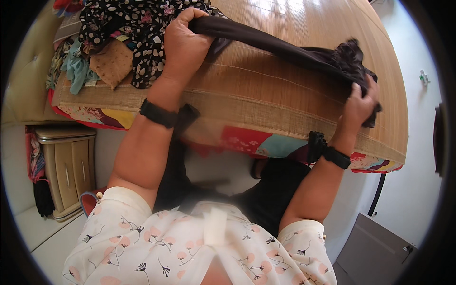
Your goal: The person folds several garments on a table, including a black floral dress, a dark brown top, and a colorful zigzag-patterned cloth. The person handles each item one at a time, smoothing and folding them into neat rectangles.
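A dark garment [270, 41] is stretched sideways above a bed covered with a woven bamboo mat [256, 80]. My left hand [187, 42] grips its left end in a closed fist. At the other end, my right hand [361, 98] pinches the cloth between thumb and fingers, and a gathered, crumpled part [349, 53] bunches up just beyond it. What kind of garment it is, I cannot tell. Beside my left hand lies a black dotted floral cloth [149, 46], partly covered by that hand and wrist.
A pile with a tan patterned cloth [112, 62] and a light-blue cloth [75, 67] lies at the bed's left, near a padded headboard [26, 71]. A gold bedside cabinet [69, 171] stands lower left. A grey panel [374, 245] leans at the lower right.
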Tool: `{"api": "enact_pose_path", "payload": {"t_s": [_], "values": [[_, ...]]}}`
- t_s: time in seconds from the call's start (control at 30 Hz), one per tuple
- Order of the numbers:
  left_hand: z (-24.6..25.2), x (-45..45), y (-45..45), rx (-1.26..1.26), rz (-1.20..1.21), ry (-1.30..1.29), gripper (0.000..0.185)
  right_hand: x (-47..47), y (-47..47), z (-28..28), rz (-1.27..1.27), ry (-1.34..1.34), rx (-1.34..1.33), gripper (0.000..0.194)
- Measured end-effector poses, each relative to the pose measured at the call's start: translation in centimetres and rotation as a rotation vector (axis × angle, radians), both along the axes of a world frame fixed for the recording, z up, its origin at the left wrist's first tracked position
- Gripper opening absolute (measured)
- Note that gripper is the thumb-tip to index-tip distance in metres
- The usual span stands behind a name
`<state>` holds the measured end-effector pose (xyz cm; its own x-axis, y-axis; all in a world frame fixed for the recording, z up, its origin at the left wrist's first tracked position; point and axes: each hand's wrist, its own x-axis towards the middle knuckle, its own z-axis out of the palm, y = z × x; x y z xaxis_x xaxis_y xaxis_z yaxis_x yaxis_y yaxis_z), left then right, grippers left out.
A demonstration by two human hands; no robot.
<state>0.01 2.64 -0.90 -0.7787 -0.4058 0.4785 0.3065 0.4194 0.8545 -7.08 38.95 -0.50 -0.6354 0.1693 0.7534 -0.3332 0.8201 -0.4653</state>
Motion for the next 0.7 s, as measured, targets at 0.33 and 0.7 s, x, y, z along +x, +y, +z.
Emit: {"api": "enact_pose_path", "payload": {"t_s": [0.33, 0.7], "values": [[0.9, 0.4, 0.1, 0.429, -0.408, -0.108, 0.023, 2.7, -7.1, 1.0, 0.515, -0.419, -0.081, 0.05], [2.2, 1.8, -0.6, 0.935, -0.901, -0.302, 0.031, 1.5, -5.5, -0.1, 0.63, -0.819, -0.249, 0.022]]}}
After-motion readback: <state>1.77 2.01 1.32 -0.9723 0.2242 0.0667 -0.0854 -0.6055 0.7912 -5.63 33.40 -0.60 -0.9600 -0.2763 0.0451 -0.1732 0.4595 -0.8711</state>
